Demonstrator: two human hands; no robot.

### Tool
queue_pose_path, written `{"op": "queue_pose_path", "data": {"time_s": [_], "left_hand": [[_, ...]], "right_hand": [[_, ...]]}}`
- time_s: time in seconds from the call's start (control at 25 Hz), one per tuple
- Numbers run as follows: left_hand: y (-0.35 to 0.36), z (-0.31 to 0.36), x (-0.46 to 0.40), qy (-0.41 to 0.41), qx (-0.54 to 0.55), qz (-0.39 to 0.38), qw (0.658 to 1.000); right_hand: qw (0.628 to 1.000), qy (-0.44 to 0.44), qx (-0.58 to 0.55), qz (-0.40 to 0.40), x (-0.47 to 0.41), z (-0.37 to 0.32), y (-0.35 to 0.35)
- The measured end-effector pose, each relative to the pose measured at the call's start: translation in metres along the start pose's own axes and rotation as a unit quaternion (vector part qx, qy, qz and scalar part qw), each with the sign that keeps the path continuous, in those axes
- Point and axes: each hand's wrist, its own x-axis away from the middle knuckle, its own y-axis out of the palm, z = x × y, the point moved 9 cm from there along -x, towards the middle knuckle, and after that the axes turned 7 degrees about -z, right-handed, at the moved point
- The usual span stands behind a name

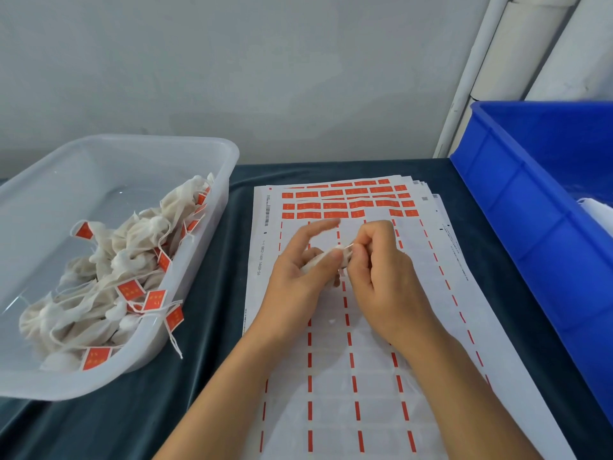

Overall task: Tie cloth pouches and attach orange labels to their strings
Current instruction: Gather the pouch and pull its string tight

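— where the worktop (205,327) meets the wall, what covers it?
— a dark teal cloth, soft-looking, runs right up to a plain grey wall (265,78). white pipes (517,61) stand in the right corner.
— and on it?
— a stack of label sheets (348,376) lies in the middle, mostly peeled, with rows of orange labels (345,200) left at the far end. a clear plastic tub (212,167) sits at the left, holding tied cloth pouches (109,280) with orange tags. a blue crate (517,200) stands at the right edge.
— the hands?
— both hover over the sheets. the left hand (298,270) cradles a small white pouch (318,260), thumb curled on it, index finger stretched out. the right hand (381,263) pinches the pouch's string end, fingers curled tight.
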Motion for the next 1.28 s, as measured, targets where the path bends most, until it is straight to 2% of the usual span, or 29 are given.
{"op": "queue_pose_path", "data": {"time_s": [0.48,0.6,0.72,0.84,1.0,1.16,1.24,1.28], "left_hand": [[0.003,0.002,-0.002,0.024,-0.017,-0.032,0.999],[-0.001,0.000,-0.001,0.017,-0.065,-0.011,0.998],[-0.002,0.001,-0.001,0.018,-0.125,0.023,0.992],[-0.001,0.001,-0.002,0.023,-0.139,0.027,0.990],[0.002,0.002,-0.001,0.035,-0.138,0.010,0.990],[0.005,0.006,0.001,0.044,-0.109,0.002,0.993],[0.005,0.006,0.002,0.039,-0.097,-0.006,0.994],[0.004,0.006,0.002,0.038,-0.091,-0.007,0.995]], "right_hand": [[0.995,0.057,-0.001,0.081,0.004,0.016,-0.021],[0.994,0.077,-0.054,0.063,0.001,0.020,-0.016],[0.975,0.135,-0.169,0.049,0.000,0.033,-0.014],[0.938,0.197,-0.284,0.035,0.001,0.045,-0.012],[0.820,0.212,-0.532,0.007,0.001,0.044,0.002],[0.732,0.201,-0.651,0.023,0.002,0.041,0.006],[0.713,0.198,-0.672,0.029,0.003,0.042,0.005],[0.726,0.198,-0.658,0.026,0.002,0.042,0.004]]}}
